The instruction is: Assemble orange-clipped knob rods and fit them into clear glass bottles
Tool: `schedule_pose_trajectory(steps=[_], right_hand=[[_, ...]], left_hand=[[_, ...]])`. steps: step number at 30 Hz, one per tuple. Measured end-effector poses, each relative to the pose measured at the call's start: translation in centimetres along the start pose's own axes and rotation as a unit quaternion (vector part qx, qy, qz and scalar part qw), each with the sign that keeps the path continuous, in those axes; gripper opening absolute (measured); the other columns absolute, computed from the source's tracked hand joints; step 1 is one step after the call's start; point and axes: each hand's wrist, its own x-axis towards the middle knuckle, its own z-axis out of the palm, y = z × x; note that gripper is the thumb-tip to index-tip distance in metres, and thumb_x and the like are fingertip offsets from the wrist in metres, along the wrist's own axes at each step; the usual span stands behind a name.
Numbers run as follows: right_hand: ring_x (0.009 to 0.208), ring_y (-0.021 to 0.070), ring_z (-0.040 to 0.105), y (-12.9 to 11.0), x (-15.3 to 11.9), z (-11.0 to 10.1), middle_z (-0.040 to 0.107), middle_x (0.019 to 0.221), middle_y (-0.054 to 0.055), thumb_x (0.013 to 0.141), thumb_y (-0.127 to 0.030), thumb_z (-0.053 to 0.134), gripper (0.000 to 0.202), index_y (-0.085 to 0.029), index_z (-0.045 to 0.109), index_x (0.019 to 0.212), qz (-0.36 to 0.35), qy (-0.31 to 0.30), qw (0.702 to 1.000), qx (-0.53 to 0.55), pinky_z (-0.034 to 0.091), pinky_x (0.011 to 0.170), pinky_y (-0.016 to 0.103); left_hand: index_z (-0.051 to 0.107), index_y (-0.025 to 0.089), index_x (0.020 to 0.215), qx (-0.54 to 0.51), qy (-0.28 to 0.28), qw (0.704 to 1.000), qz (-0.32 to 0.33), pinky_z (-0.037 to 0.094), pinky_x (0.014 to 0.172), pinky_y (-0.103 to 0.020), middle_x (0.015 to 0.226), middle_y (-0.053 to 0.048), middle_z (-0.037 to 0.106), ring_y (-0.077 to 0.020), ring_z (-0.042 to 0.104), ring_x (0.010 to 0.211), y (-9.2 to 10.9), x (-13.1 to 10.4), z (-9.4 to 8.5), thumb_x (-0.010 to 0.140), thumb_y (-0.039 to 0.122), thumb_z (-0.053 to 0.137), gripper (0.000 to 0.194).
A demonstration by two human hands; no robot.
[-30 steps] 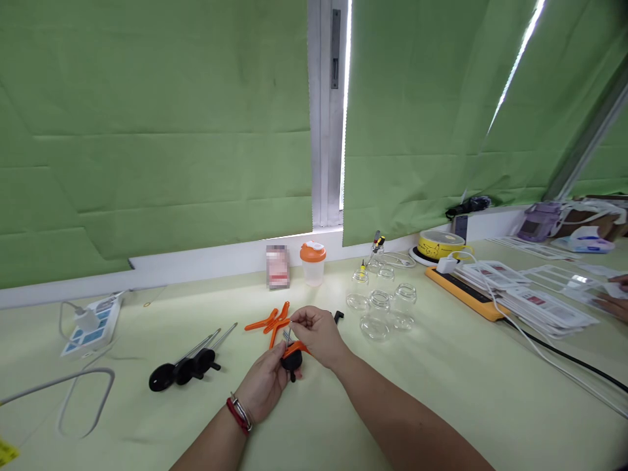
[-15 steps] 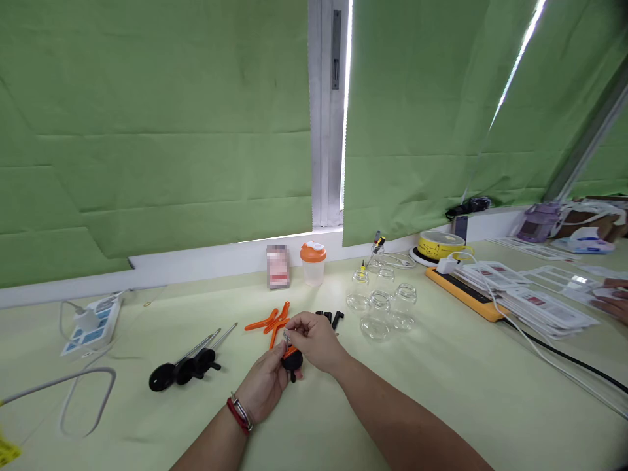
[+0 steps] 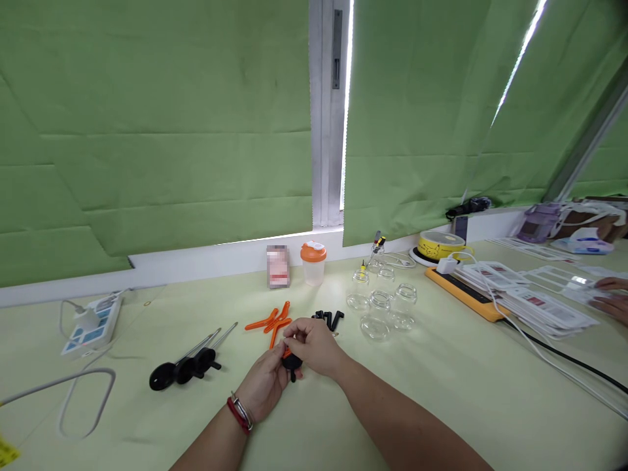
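In front of the orange-lidded cup (image 3: 314, 267), nearer the person, a black part (image 3: 292, 362) is gripped by the curled left hand (image 3: 262, 386), seemingly so that it is steadied. An orange piece (image 3: 287, 352) is seen at its top, where the thumb and fingers of the right hand (image 3: 318, 343) are brought near each other, probably for fine work; whether anything is pinched there cannot be told.

Left of the cup and nearer the person, black rounded parts with metal rods (image 3: 162, 377) are laid side by side, perhaps for easy reach. Glass jars (image 3: 375, 327) are grouped to its right, their outlines blurred by transparency. Black angled pieces (image 3: 337, 319), nearer the person than the cup, are partly hidden by the right hand. Far right of the cup, another person's hand (image 3: 611, 302) is cut off.
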Motion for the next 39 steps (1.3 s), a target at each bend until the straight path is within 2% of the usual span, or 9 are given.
schedule_pose_trajectory(steps=[7,12,18,22,33,39], right_hand=[[0.032,0.0076,0.047,-0.2,0.0,-0.2,0.049,0.052,-0.007,0.076,-0.026,0.054,0.009,-0.020,0.062,0.076,-0.007,-0.008,0.998,-0.054,0.038,0.031,0.018],[0.037,0.0105,0.055,0.1,-0.1,-0.6,0.055,0.059,-0.004,0.079,-0.026,0.050,0.013,-0.020,0.062,0.080,0.001,-0.059,0.994,-0.091,0.042,0.034,0.019],[0.041,0.0094,0.059,0.2,-0.3,-0.7,0.065,0.080,0.000,0.079,-0.019,0.048,0.015,-0.021,0.062,0.082,-0.019,-0.073,0.987,-0.139,0.043,0.036,0.018],[0.042,0.0079,0.060,-0.1,-0.3,-0.8,0.065,0.092,0.001,0.079,-0.018,0.048,0.015,-0.021,0.062,0.082,-0.031,-0.079,0.985,-0.153,0.044,0.037,0.018],[0.041,0.0058,0.058,-0.2,-0.2,-1.0,0.062,0.094,0.000,0.080,-0.017,0.048,0.013,-0.020,0.060,0.079,-0.044,-0.092,0.982,-0.162,0.044,0.038,0.017],[0.042,0.0041,0.056,-0.8,-0.3,-1.1,0.062,0.094,0.000,0.082,-0.017,0.046,0.017,-0.019,0.062,0.076,-0.060,-0.104,0.971,-0.209,0.044,0.044,0.018]], left_hand=[[0.066,0.016,0.086,-0.009,-0.006,1.000,0.003,0.042,0.067,-0.030,0.082,-0.006,0.063,-0.0160,0.053,0.068,-0.2,0.0,-0.2,0.084,0.046,0.054,0.032],[0.066,0.016,0.088,-0.020,-0.013,1.000,0.005,0.042,0.066,-0.029,0.084,-0.006,0.064,-0.0155,0.053,0.069,-0.2,0.0,-0.3,0.085,0.047,0.053,0.034],[0.067,0.015,0.084,-0.015,-0.008,1.000,0.006,0.043,0.067,-0.029,0.079,-0.006,0.063,-0.0158,0.053,0.069,-0.2,0.1,-0.3,0.083,0.048,0.056,0.035],[0.066,0.016,0.084,-0.012,-0.008,1.000,0.005,0.043,0.067,-0.030,0.078,-0.006,0.063,-0.0157,0.053,0.067,-0.3,0.1,-0.4,0.083,0.049,0.055,0.035],[0.065,0.016,0.083,-0.020,-0.015,1.000,0.007,0.043,0.067,-0.030,0.080,-0.005,0.062,-0.0159,0.053,0.070,-0.5,0.1,-0.7,0.086,0.046,0.052,0.033],[0.065,0.016,0.082,-0.017,-0.020,1.000,0.005,0.043,0.068,-0.030,0.079,-0.005,0.062,-0.0156,0.053,0.068,-0.5,0.1,-0.7,0.087,0.046,0.049,0.035]])
